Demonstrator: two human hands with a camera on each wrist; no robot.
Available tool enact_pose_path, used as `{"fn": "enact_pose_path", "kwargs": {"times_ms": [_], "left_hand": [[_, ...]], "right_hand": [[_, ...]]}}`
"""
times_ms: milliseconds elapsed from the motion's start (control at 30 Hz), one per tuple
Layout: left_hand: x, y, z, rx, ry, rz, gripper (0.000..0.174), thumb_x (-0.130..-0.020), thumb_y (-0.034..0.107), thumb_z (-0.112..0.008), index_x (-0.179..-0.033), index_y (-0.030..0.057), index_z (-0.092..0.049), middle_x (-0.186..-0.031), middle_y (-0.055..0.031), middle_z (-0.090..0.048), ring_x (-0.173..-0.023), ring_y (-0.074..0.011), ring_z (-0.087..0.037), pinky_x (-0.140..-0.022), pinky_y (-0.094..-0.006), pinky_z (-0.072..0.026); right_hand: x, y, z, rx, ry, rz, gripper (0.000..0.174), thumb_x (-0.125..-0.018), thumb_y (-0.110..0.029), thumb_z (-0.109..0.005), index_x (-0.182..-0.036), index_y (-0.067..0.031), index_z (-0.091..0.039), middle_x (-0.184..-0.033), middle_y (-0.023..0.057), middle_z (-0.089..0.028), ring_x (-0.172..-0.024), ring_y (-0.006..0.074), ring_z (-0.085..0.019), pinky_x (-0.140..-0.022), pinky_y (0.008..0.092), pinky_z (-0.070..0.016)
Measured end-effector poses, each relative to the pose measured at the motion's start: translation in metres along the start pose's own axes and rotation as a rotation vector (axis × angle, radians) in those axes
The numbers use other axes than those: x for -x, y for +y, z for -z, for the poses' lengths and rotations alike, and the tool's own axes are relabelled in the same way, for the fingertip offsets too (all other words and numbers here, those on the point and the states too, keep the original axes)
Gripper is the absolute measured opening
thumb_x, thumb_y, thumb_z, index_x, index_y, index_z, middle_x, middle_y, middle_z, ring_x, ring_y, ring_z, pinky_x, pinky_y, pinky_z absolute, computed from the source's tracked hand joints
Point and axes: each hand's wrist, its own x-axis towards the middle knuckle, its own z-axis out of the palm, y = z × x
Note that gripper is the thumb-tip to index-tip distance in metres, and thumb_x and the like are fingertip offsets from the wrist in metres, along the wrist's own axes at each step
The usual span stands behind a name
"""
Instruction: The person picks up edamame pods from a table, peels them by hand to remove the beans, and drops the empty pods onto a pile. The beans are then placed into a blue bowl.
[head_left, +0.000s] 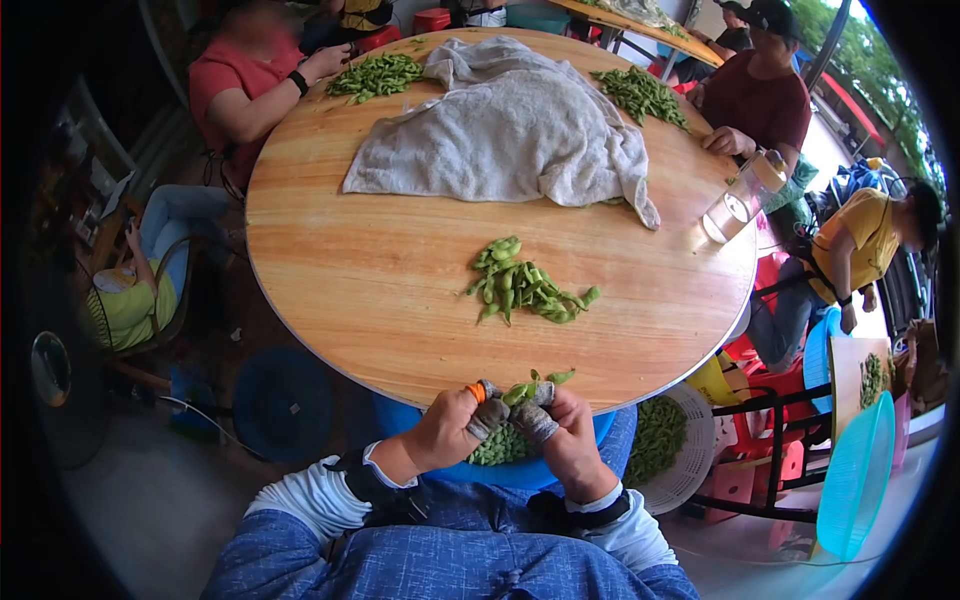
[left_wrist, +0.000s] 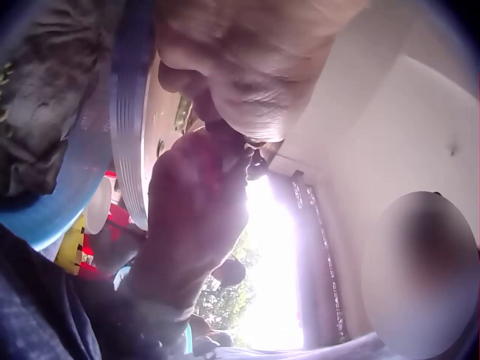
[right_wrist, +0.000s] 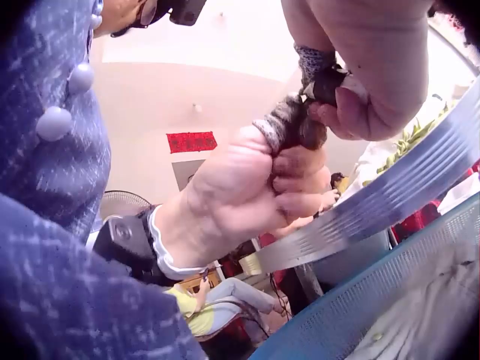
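Just over the table's near edge, my left hand (head_left: 445, 428) and right hand (head_left: 574, 447) meet with curled fingers, grey cloth covers on some thumbs and fingertips. Between them are green edamame pods (head_left: 521, 393), pinched by both hands. An orange band (head_left: 477, 392) circles a left finger. The right wrist view also catches the left hand (right_wrist: 240, 184) against the right hand (right_wrist: 375, 60), their fingertips together. Below the hands is a blue basin (head_left: 607, 425) containing shelled green beans (head_left: 503, 446). A loose pile of pods (head_left: 520, 285) lies ahead on the round wooden table (head_left: 330, 270).
A grey cloth (head_left: 500, 130) covers a mound at the table's middle, between two more pod piles (head_left: 375, 77). A clear jug (head_left: 735, 207) stands at the right edge. Right of my legs is a white basket (head_left: 697, 450) of pods. Several people sit around.
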Motion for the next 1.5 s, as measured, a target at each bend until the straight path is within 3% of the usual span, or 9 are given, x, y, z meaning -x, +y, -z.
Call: {"fn": "enact_pose_path", "kwargs": {"times_ms": [133, 267, 367, 400, 600, 800, 1200, 1300, 1500], "left_hand": [[-0.001, 0.002, -0.001, 0.257, 0.018, 0.141, 0.016, -0.085, 0.015, -0.044, -0.082, 0.0024, -0.053, -0.065, -0.0012, -0.050, -0.054, -0.0094, -0.046, -0.049, -0.0232, -0.0362], [0.000, 0.009, -0.006, 0.849, 0.130, 0.627, 0.016, -0.086, 0.017, -0.041, -0.080, 0.0078, -0.053, -0.060, 0.0022, -0.045, -0.047, -0.0039, -0.036, -0.042, -0.0174, -0.0264], [-0.003, -0.005, 0.005, 1.157, -0.104, 0.649, 0.016, -0.086, 0.017, -0.040, -0.079, 0.0073, -0.051, -0.057, 0.0021, -0.042, -0.045, -0.0047, -0.033, -0.040, -0.0188, -0.0257], [-0.005, -0.008, 0.008, 1.147, -0.173, 0.659, 0.016, -0.086, 0.018, -0.040, -0.080, 0.0076, -0.050, -0.056, 0.0013, -0.041, -0.044, -0.0056, -0.032, -0.040, -0.0193, -0.0256], [-0.004, 0.007, 0.010, 0.954, -0.266, 0.593, 0.017, -0.087, 0.019, -0.041, -0.085, 0.0051, -0.051, -0.058, 0.0013, -0.044, -0.046, -0.0046, -0.034, -0.042, -0.0179, -0.0252], [-0.003, 0.011, 0.008, 0.872, -0.209, 0.588, 0.017, -0.082, 0.005, -0.041, -0.096, 0.0056, -0.051, -0.064, 0.0008, -0.050, -0.050, -0.0025, -0.038, -0.043, -0.0154, -0.0279], [-0.005, 0.019, 0.006, 0.764, -0.151, 0.534, 0.019, -0.083, 0.026, -0.051, -0.088, 0.0070, -0.051, -0.065, 0.0039, -0.048, -0.050, -0.0012, -0.037, -0.043, -0.0154, -0.0267], [-0.005, 0.016, 0.002, 0.696, -0.103, 0.438, 0.019, -0.084, 0.026, -0.050, -0.088, 0.0081, -0.051, -0.065, 0.0044, -0.048, -0.051, -0.0008, -0.037, -0.043, -0.0156, -0.0270], [-0.008, 0.019, 0.006, 0.795, -0.102, 0.622, 0.011, -0.083, 0.018, -0.050, -0.087, 0.0075, -0.051, -0.063, 0.0028, -0.047, -0.048, -0.0019, -0.036, -0.042, -0.0158, -0.0266]], "right_hand": [[-0.003, 0.010, 0.002, 0.138, -0.021, 0.165, 0.014, -0.079, -0.003, -0.054, -0.091, 0.0024, -0.055, -0.086, 0.0039, -0.058, -0.077, 0.0103, -0.052, -0.069, 0.0235, -0.0419], [-0.004, 0.006, 0.007, 0.573, -0.085, 0.360, 0.011, -0.077, -0.002, -0.054, -0.087, 0.0012, -0.055, -0.081, 0.0051, -0.058, -0.075, 0.0111, -0.052, -0.064, 0.0247, -0.0420], [-0.009, 0.001, 0.009, 0.792, -0.130, 0.523, 0.009, -0.077, -0.002, -0.054, -0.086, 0.0000, -0.055, -0.079, 0.0050, -0.058, -0.074, 0.0111, -0.052, -0.062, 0.0250, -0.0417], [-0.010, 0.001, 0.009, 0.839, -0.141, 0.576, 0.009, -0.077, -0.002, -0.054, -0.085, -0.0004, -0.055, -0.078, 0.0048, -0.057, -0.074, 0.0111, -0.052, -0.062, 0.0250, -0.0416], [0.002, -0.007, 0.004, 0.017, 0.034, -0.031, 0.011, -0.078, -0.003, -0.054, -0.088, 0.0024, -0.055, -0.083, 0.0036, -0.058, -0.076, 0.0090, -0.052, -0.066, 0.0230, -0.0420], [0.004, -0.006, -0.005, 0.373, 0.030, 0.158, 0.011, -0.076, -0.002, -0.054, -0.086, 0.0032, -0.055, -0.077, 0.0046, -0.058, -0.070, 0.0099, -0.053, -0.063, 0.0226, -0.0421], [0.003, -0.011, -0.010, 0.914, 0.124, 0.381, 0.015, -0.063, 0.003, -0.058, -0.078, 0.0004, -0.054, -0.065, 0.0142, -0.053, -0.059, 0.0270, -0.055, -0.054, 0.0302, -0.0422], [0.004, -0.013, -0.013, 0.852, 0.147, 0.354, 0.016, -0.062, 0.002, -0.058, -0.077, 0.0004, -0.054, -0.066, 0.0160, -0.053, -0.060, 0.0318, -0.054, -0.053, 0.0320, -0.0422], [0.003, -0.013, -0.012, 0.788, 0.148, 0.319, 0.016, -0.065, 0.002, -0.058, -0.081, 0.0006, -0.055, -0.066, 0.0143, -0.054, -0.059, 0.0268, -0.055, -0.054, 0.0296, -0.0424]]}}
